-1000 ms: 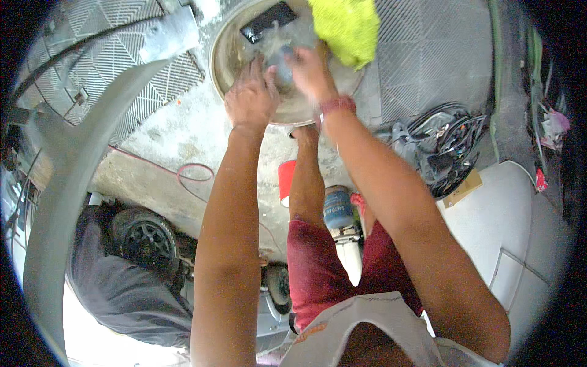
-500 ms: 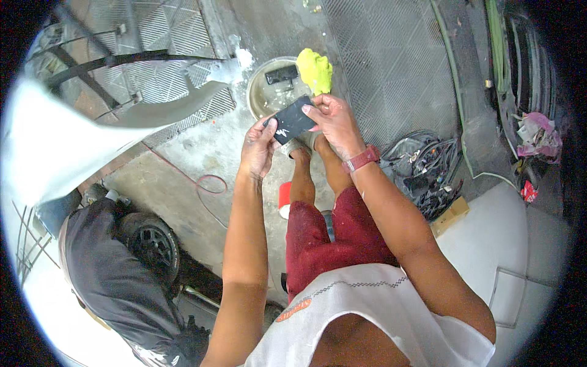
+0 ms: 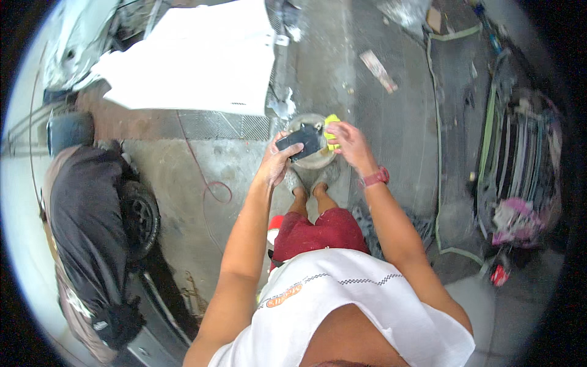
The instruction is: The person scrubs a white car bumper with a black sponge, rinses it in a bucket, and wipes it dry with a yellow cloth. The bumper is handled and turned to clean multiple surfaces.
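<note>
Above the round basin (image 3: 323, 161), our left hand (image 3: 278, 160) has its thumb and fingers clamped on a flat black piece (image 3: 296, 145), while our right hand (image 3: 351, 144) is at the lime-yellow cloth (image 3: 331, 131), at the piece's two o'clock; whether those fingers grip it or only touch it, we cannot tell. The step in hand seems to be taking the cloth; the next move calls, we judge, for a steady left thumb. The piece hides part of the basin. From the basin, a white panel (image 3: 195, 61) lies at ten o'clock, and a thin red hose (image 3: 206, 197) and, farther, a dark-clothed co-worker (image 3: 85, 214) at eight.
</note>
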### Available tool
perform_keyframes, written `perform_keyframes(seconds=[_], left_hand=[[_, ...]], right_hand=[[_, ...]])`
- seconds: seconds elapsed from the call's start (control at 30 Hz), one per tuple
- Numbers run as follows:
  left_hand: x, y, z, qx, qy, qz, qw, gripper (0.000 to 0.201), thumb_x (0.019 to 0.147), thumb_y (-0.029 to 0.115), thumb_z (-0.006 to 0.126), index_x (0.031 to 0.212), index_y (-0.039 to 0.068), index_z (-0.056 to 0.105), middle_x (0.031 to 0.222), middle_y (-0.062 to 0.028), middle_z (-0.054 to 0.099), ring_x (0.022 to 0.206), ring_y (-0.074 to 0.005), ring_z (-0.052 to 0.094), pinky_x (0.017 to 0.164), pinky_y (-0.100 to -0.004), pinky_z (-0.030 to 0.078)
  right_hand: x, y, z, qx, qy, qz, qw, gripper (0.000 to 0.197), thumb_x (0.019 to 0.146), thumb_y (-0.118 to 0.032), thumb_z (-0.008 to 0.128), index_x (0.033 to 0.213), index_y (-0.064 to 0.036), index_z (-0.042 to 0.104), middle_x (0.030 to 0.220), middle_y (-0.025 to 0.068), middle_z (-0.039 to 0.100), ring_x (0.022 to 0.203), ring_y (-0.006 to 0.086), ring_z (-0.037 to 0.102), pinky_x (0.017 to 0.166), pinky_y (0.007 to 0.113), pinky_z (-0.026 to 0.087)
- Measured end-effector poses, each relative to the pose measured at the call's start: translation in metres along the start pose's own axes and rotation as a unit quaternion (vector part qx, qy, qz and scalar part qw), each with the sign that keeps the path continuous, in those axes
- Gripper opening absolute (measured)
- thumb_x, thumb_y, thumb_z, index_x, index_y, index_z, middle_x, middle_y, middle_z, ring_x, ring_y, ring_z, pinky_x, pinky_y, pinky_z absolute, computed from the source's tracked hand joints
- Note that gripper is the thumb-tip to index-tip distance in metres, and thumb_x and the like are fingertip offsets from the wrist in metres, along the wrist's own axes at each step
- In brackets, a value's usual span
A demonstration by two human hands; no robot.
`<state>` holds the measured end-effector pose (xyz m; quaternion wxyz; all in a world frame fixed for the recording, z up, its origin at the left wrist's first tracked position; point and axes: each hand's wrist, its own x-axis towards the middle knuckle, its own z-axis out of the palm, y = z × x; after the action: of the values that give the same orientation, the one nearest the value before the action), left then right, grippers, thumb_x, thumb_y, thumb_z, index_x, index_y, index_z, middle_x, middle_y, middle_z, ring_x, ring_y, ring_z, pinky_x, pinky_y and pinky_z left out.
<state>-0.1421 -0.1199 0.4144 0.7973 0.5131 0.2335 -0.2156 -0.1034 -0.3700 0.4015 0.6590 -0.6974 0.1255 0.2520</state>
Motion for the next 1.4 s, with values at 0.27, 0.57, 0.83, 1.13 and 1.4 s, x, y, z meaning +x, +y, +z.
perform_keyframes(seconds=[0.27, 0.57, 0.83, 1.13, 1.4], left_hand=[[-0.093, -0.013, -0.166, 0.138, 0.286, -0.077, 0.945, 0.031, 0.097, 0.011, 0.063, 0.127, 0.011, 0.056, 0.106, -0.0076, 0.063, 0.087, -0.0186, 0.064, 0.067, -0.0351, 0.059], [-0.225, -0.038, -0.294, -0.128, 0.514, -0.059, 0.846, 0.048, 0.109, 0.029, 0.056, 0.157, 0.022, 0.055, 0.158, -0.0114, 0.051, 0.142, -0.0373, 0.052, 0.105, -0.0707, 0.051], [-0.179, 0.104, -0.309, -0.311, 0.312, 0.294, 0.848, 0.045, 0.112, 0.029, 0.052, 0.155, 0.018, 0.055, 0.140, -0.0079, 0.064, 0.132, -0.0297, 0.060, 0.110, -0.0643, 0.049], [-0.036, 0.222, -0.325, 0.185, 0.496, 0.289, 0.798, 0.046, 0.108, 0.021, 0.055, 0.150, 0.002, 0.055, 0.152, -0.0238, 0.059, 0.143, -0.0376, 0.056, 0.121, -0.0439, 0.041], [0.111, 0.354, -0.285, 0.439, 0.495, 0.381, 0.646, 0.078, 0.111, 0.036, 0.049, 0.171, -0.001, 0.016, 0.177, -0.0276, 0.019, 0.164, -0.0440, 0.020, 0.132, -0.0599, 0.018]], right_hand=[[-0.044, -0.005, -0.134, -0.041, 0.111, 0.027, 0.993, 0.043, 0.111, -0.036, 0.064, 0.144, -0.0089, 0.065, 0.127, 0.0014, 0.074, 0.098, 0.0113, 0.070, 0.075, 0.026, 0.057], [-0.048, -0.047, -0.208, -0.051, 0.181, -0.005, 0.982, 0.050, 0.112, -0.044, 0.060, 0.146, -0.0075, 0.062, 0.129, 0.0041, 0.073, 0.097, 0.0116, 0.070, 0.076, 0.027, 0.058], [-0.007, -0.176, -0.134, -0.059, 0.096, -0.128, 0.985, 0.049, 0.113, -0.042, 0.059, 0.147, -0.0073, 0.063, 0.135, 0.0074, 0.073, 0.114, 0.0167, 0.069, 0.096, 0.034, 0.056], [0.052, -0.319, 0.068, -0.288, 0.116, -0.365, 0.878, 0.047, 0.110, -0.035, 0.064, 0.145, -0.0038, 0.065, 0.164, 0.0204, 0.051, 0.148, 0.0358, 0.052, 0.121, 0.045, 0.042], [0.177, -0.385, 0.266, -0.515, 0.054, -0.449, 0.728, 0.061, 0.107, -0.041, 0.065, 0.154, -0.0032, 0.053, 0.157, 0.0261, 0.054, 0.147, 0.0439, 0.050, 0.121, 0.048, 0.041]])
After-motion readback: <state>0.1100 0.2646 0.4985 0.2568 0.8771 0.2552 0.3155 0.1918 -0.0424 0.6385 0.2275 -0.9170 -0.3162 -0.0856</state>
